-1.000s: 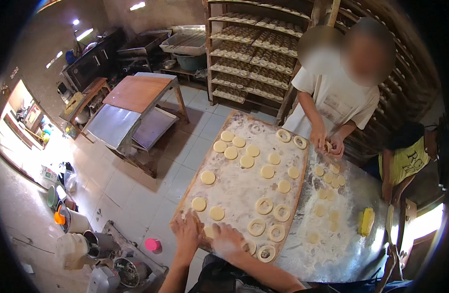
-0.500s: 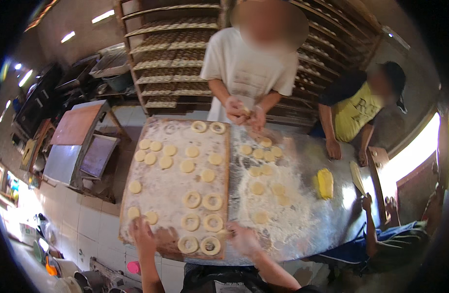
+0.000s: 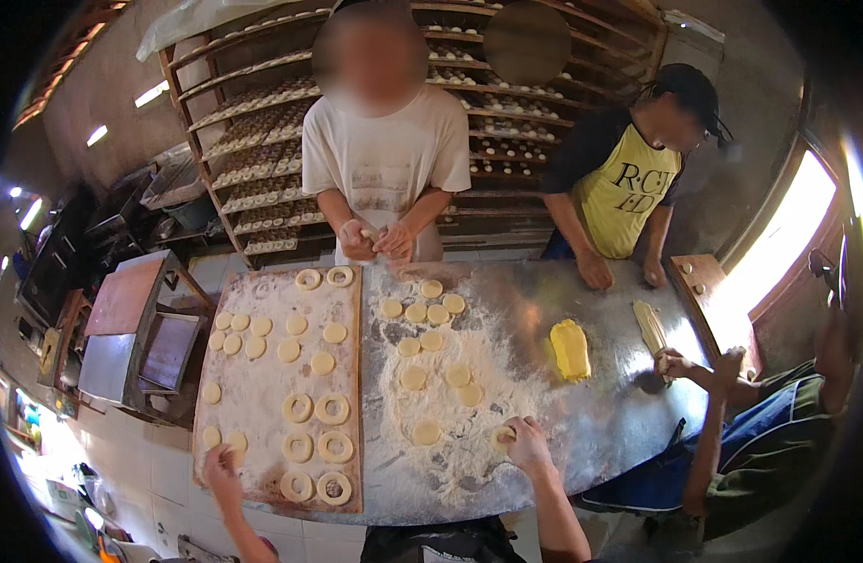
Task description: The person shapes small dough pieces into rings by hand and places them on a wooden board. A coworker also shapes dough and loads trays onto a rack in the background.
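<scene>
My right hand is over the floured right part of the table, its fingers closed on a pale piece of dough. At the near left of a floured wooden board, my left hand has its fingers drawn together beside a flat dough disc. Whether anything is between them is hidden. Another dough disc lies just left of it. Several dough rings sit along the board's right side, with more discs farther back. On the flour lie several dough discs.
A yellow block sits on the metal table. Across it, a person in white works dough in both hands. A person in yellow leans at the far right; another person's hand grips a pale strip. Behind stands a rack.
My right hand has moved rightward from the board's edge to the floured tabletop. My left hand has drawn slightly back from the near-left discs. The view has shifted, showing more of the table's right side.
</scene>
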Available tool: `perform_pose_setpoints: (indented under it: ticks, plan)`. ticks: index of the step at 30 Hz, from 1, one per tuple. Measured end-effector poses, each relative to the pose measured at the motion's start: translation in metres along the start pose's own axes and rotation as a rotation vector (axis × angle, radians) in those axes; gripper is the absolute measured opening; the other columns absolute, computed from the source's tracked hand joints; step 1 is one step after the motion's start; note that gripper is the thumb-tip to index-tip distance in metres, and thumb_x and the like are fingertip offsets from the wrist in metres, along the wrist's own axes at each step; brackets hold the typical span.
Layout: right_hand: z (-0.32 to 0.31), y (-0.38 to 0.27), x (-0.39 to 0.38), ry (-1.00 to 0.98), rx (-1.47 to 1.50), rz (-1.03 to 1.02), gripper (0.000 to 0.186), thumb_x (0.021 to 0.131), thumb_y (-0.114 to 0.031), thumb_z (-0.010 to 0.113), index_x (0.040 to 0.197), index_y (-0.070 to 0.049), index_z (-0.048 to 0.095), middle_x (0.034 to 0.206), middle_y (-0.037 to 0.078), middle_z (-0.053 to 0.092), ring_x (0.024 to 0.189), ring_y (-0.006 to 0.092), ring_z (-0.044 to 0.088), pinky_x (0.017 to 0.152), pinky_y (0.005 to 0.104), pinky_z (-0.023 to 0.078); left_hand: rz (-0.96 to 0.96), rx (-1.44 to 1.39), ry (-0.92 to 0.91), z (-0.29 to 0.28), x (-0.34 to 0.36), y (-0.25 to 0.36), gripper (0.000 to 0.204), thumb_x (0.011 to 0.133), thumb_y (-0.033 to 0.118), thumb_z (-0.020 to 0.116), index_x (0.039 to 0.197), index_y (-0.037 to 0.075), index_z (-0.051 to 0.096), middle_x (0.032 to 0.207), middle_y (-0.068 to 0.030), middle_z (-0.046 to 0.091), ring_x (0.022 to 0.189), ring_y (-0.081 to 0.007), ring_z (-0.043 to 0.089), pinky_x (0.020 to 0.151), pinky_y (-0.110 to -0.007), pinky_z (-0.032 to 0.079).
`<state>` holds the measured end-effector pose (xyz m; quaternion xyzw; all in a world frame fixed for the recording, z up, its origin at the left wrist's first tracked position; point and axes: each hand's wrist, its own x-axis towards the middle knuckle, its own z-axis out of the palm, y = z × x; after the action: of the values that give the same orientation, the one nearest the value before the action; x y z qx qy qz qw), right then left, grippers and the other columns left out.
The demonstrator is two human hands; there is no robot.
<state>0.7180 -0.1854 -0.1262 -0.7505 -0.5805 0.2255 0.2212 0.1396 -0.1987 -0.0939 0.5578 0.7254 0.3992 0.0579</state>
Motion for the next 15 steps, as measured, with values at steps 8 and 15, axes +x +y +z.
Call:
perform_pose_setpoints:
  ticks: [8, 15]
  plan:
    - [-0.019, -0.007, 0.012, -0.142, -0.114, -0.205, 0.032, 0.082, -0.018, 0.076, 0.107, -0.003, 0.063, 0.098, 0.018, 0.065, 0.093, 0.037, 0.064, 0.086, 0.0457, 0.051, 0.348, -0.414, -0.955, 0.227, -0.09, 0.251, 0.027, 0.087, 0.013, 0.073, 0.112, 0.004, 0.07, 0.104, -0.0154, 0.067, 0.096, -0.0276, 0.067, 0.086, -0.036, 0.054]
    - [-0.047, -0.041, 0.005, -0.225, 0.715, -0.01, 0.035, 0.084, -0.007, 0.08, 0.108, -0.001, 0.056, 0.096, 0.007, 0.063, 0.088, 0.0131, 0.061, 0.079, 0.0294, 0.052, 0.181, -0.495, -0.723, 0.211, -0.11, 0.295, 0.039, 0.097, 0.019, 0.067, 0.131, 0.002, 0.058, 0.107, -0.0159, 0.066, 0.097, -0.0265, 0.068, 0.085, -0.036, 0.055]
